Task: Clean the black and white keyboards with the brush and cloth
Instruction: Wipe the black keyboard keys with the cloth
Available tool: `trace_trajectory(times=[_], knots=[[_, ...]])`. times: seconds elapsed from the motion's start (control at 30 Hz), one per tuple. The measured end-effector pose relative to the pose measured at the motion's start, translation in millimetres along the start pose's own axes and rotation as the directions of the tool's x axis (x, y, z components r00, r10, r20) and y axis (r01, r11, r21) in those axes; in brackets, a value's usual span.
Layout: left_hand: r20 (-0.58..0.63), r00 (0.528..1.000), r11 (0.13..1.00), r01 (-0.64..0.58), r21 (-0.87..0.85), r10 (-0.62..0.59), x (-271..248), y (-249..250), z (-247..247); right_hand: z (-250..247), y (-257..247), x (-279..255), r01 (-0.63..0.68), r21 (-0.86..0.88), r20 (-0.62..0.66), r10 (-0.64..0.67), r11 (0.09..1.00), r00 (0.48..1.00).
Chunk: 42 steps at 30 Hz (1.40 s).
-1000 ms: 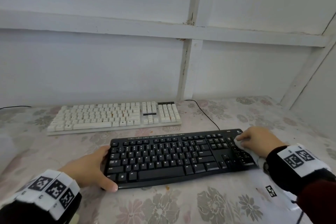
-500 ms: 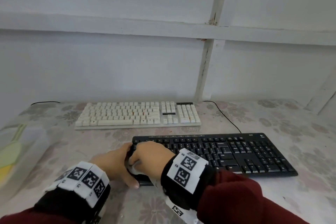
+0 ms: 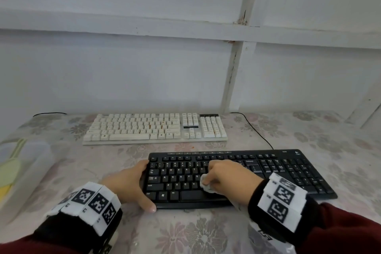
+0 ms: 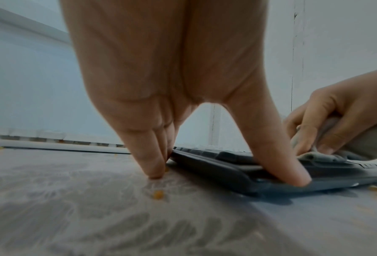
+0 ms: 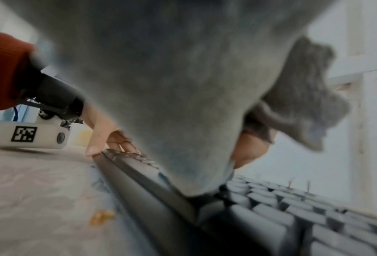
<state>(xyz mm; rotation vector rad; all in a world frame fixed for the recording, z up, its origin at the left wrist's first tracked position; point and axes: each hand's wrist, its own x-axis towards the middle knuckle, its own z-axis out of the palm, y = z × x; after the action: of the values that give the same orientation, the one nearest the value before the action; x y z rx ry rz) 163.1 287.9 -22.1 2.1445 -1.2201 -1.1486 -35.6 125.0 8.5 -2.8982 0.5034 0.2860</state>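
Note:
The black keyboard [image 3: 288,173] lies near me on the flowered table; the white keyboard [image 3: 154,128] lies behind it by the wall. My left hand [image 3: 134,183] braces the black keyboard's left end: its thumb lies on the front edge and its straight fingers stand at the left side, tips on the table [image 4: 154,173]. My right hand [image 3: 226,175] grips a bunched whitish cloth [image 3: 207,184] and presses it on the keys left of the middle. In the right wrist view the cloth [image 5: 161,86] fills most of the picture above the keys [image 5: 270,216]. No brush can be made out.
A translucent plastic box [image 3: 26,171] with yellow-green items stands at the table's left edge. A black cable [image 3: 255,130] runs from the black keyboard to the wall. Small orange crumbs [image 4: 158,194] lie on the tablecloth by the keyboard's front-left corner. The white wall stands close behind.
My right hand carried the cloth from the number pad across to the far left end, then back right to the letter keys. My left hand stayed on the left end.

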Motion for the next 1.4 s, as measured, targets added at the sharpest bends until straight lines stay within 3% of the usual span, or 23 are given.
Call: trace_trajectory(times=[0.17, 0.37, 0.53, 0.67, 0.77, 1.03, 1.2, 1.3, 1.4], knots=[[-0.013, 1.0, 1.0, 0.005, -0.007, -0.005, 1, -3, 1, -16, -10, 5, -0.065, 0.082, 0.043, 0.062, 0.995, 0.997], [-0.066, 0.997, 0.992, 0.053, 0.112, -0.046, 1, -1, 0, -16, -78, 39, 0.164, 0.224, -0.018, -0.164, 0.961, 0.986], [-0.1, 0.994, 0.993, 0.056, 0.108, -0.045, 3, 2, 3, 0, -101, 63, 0.194, 0.117, 0.039, -0.199, 0.974, 0.979], [-0.042, 0.999, 0.999, 0.017, 0.045, -0.015, 1, 1, 1, 10, -79, 48, 0.105, 0.136, -0.009, -0.104, 0.985, 0.995], [-0.027, 1.0, 0.999, -0.006, -0.034, 0.005, 2, -4, 1, 9, -48, 30, 0.098, 0.099, -0.016, -0.097, 0.99, 0.995], [-0.014, 1.0, 0.999, -0.014, -0.048, 0.013, 2, -4, 0, -5, 8, -12, 0.077, 0.027, -0.029, -0.076, 0.997, 0.997], [-0.019, 1.0, 1.0, -0.007, -0.024, 0.007, 3, -5, 0, -20, 5, -3, 0.021, 0.149, 0.018, -0.024, 0.989, 1.0], [-0.017, 1.0, 1.0, 0.005, -0.002, -0.005, 1, -3, -1, -27, -29, 12, 0.114, 0.246, -0.054, -0.104, 0.963, 0.993], [-0.034, 0.999, 0.995, 0.04, 0.093, -0.037, -1, 1, -1, -22, -70, 36, 0.269, 0.213, -0.045, -0.266, 0.939, 0.963]])
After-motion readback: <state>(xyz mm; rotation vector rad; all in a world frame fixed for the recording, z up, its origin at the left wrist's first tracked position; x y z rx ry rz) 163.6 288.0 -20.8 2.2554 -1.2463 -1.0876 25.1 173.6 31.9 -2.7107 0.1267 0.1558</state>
